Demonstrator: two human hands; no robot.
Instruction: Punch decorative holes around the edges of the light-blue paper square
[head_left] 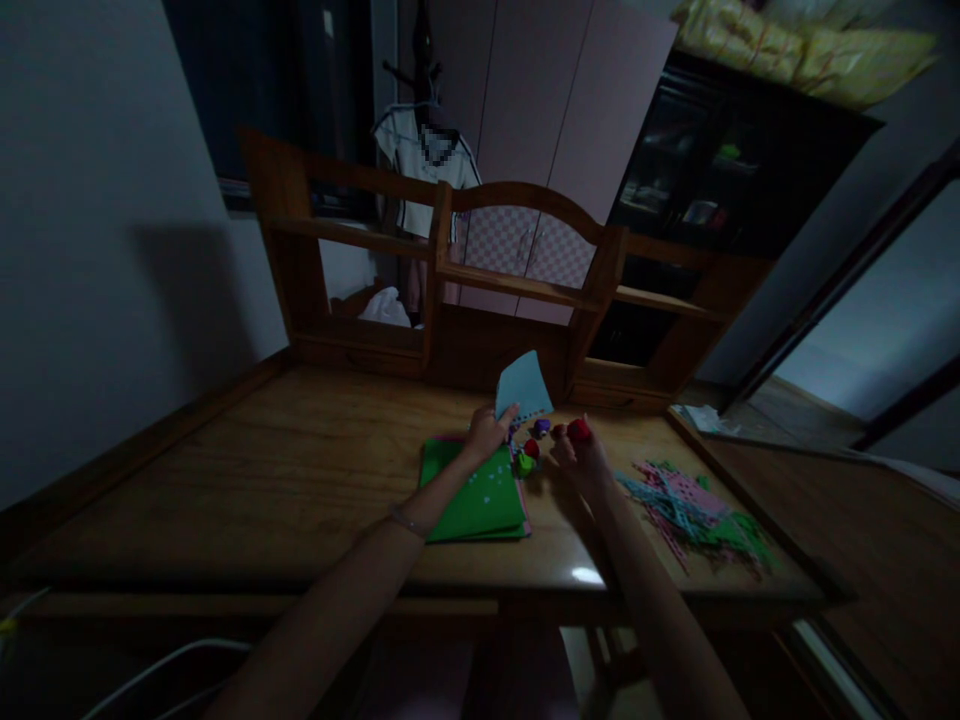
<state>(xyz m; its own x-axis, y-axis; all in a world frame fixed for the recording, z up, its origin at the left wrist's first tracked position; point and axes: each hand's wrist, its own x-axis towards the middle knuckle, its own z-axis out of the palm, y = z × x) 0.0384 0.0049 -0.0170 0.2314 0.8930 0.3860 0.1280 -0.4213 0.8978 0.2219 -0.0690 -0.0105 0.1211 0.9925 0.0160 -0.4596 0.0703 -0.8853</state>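
Note:
My left hand (489, 432) is closed on a light blue sheet of paper (523, 385), raised above the desk, with a row of punched holes along its lower edge. In my right hand (585, 462) is a small red craft punch (578, 430), gripped between the fingers just right of the paper. Between the hands lie a purple punch (541, 427), a green punch (524, 464) and another red punch (532, 447). Beneath my left forearm rests a stack of green paper (480, 500), with small pale bits scattered on top and a pink edge showing under it.
A pile of pink, blue and green perforated paper strips (697, 510) covers the right part of the wooden desk (300, 470). A wooden shelf unit (517, 285) stands along the back edge. The wall (112, 300) borders the left side.

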